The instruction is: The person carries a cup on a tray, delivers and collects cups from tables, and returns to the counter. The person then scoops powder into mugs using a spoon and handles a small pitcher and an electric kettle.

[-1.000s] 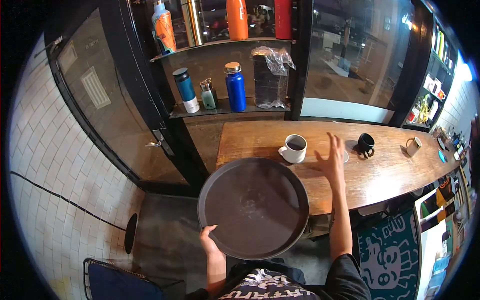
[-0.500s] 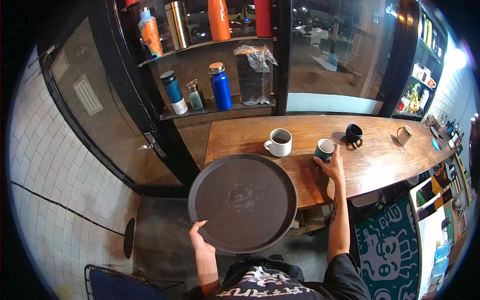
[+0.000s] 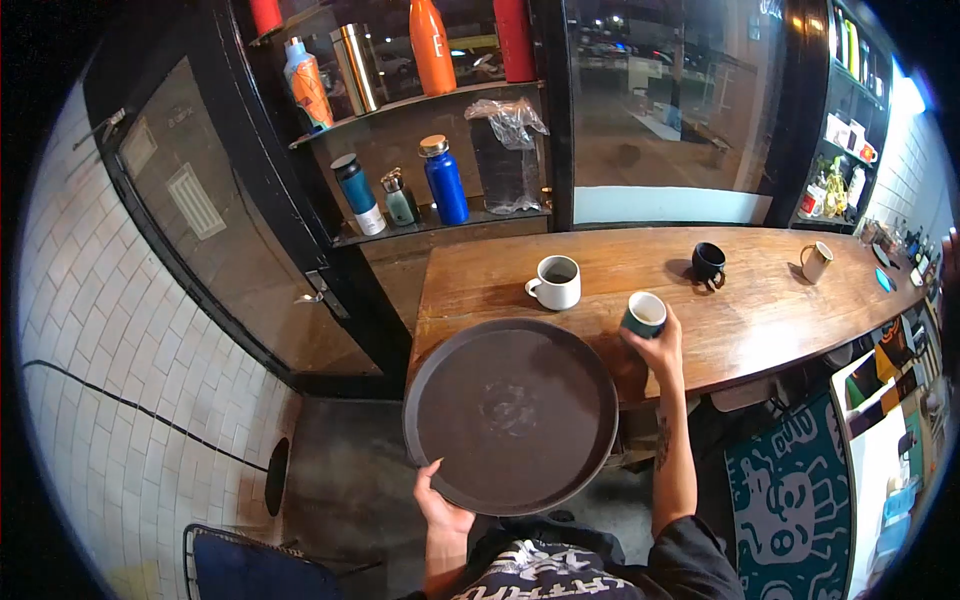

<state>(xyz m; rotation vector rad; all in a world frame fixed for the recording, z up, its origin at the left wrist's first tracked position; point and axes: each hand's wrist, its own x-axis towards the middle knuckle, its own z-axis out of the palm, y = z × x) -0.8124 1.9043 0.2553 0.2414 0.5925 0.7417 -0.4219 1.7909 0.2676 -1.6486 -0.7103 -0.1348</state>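
My left hand [image 3: 440,503] grips the near-left rim of a round dark brown tray [image 3: 512,415], thumb on top and the other fingers hidden beneath. Nothing stands on the tray, which is held level beside the table's near edge. My right hand [image 3: 660,347] is closed around a green cup [image 3: 643,316] with a white inside, just beyond the tray's right rim. Whether the cup's base still touches the wood I cannot tell. A white mug [image 3: 556,283] stands on the table behind the tray, its handle to the left.
On the wooden table [image 3: 760,335] a black cup [image 3: 709,264] and a beige mug [image 3: 816,262] stand farther right. Shelves with several bottles, among them a blue bottle [image 3: 446,180], rise behind. A glass door [image 3: 230,215] is at left, a dark blue chair [image 3: 255,565] below it.
My right hand has brought the green cup nearer to me and closer to the tray. The tray appears slightly farther right and lower, partly because the view has shifted.
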